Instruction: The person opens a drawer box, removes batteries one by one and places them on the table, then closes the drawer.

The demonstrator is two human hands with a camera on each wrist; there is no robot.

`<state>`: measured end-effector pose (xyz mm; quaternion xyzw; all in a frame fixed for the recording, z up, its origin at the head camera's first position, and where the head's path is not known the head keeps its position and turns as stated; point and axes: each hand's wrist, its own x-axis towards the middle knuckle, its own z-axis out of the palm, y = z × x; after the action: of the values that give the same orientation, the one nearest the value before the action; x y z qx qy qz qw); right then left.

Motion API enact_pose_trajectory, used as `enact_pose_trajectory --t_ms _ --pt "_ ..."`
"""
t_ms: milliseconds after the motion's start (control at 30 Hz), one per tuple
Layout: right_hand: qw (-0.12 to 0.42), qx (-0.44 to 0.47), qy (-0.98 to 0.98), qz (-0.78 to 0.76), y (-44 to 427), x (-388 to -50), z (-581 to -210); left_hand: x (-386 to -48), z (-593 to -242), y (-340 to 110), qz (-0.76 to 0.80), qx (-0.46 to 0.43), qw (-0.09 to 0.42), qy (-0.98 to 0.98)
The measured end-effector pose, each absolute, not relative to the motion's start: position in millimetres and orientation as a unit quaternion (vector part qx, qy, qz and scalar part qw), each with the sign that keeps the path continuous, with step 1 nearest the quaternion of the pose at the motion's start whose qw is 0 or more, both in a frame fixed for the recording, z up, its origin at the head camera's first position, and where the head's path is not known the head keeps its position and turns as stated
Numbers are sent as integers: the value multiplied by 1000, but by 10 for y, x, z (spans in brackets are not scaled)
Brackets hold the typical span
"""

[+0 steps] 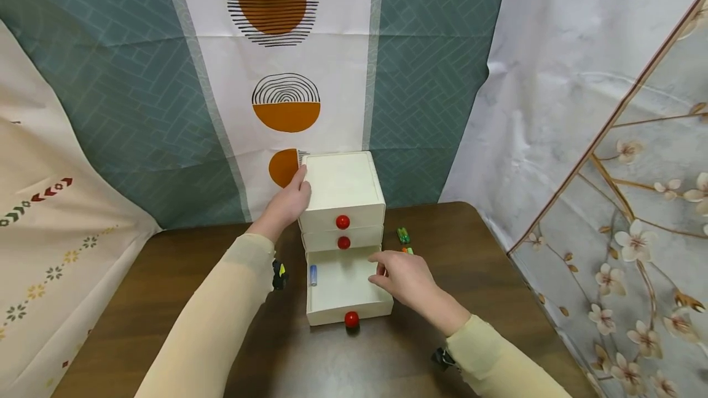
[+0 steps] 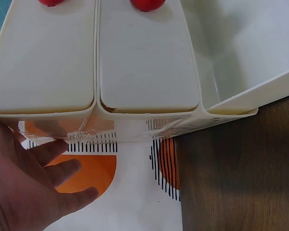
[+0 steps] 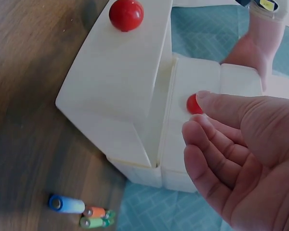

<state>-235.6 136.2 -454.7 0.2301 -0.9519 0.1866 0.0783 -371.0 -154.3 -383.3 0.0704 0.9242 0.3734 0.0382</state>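
A small white drawer cabinet (image 1: 344, 186) with red round knobs stands on the table, its bottom drawer (image 1: 350, 309) pulled out. One blue battery (image 1: 313, 276) lies along the left side inside that drawer. My left hand (image 1: 290, 200) rests at the cabinet's upper left edge; its fingers (image 2: 62, 171) extend along the side wall in the left wrist view. My right hand (image 1: 408, 278) hovers by the drawer's right wall, fingers loosely bent, with nothing visible between thumb and fingertips. The middle drawer's knob (image 3: 194, 104) appears behind the right thumb in the right wrist view.
Right of the cabinet, green batteries (image 1: 403, 236) lie on the brown table (image 1: 464, 250). The right wrist view also shows a blue battery (image 3: 66, 204) and an orange battery (image 3: 94, 211) there. Patterned cloth (image 1: 426, 91) hangs behind the table.
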Motion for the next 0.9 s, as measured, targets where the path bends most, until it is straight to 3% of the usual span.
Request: enact_pose_trajectory --t_ms 400,900 --pt "43 248 -950 186 1122 -2374 -4657 -3660 -3909 -1575 373 66 41 925" --pt "46 259 -950 167 946 -2499 -4664 -3713 -3844 -1556 373 75 37 924"
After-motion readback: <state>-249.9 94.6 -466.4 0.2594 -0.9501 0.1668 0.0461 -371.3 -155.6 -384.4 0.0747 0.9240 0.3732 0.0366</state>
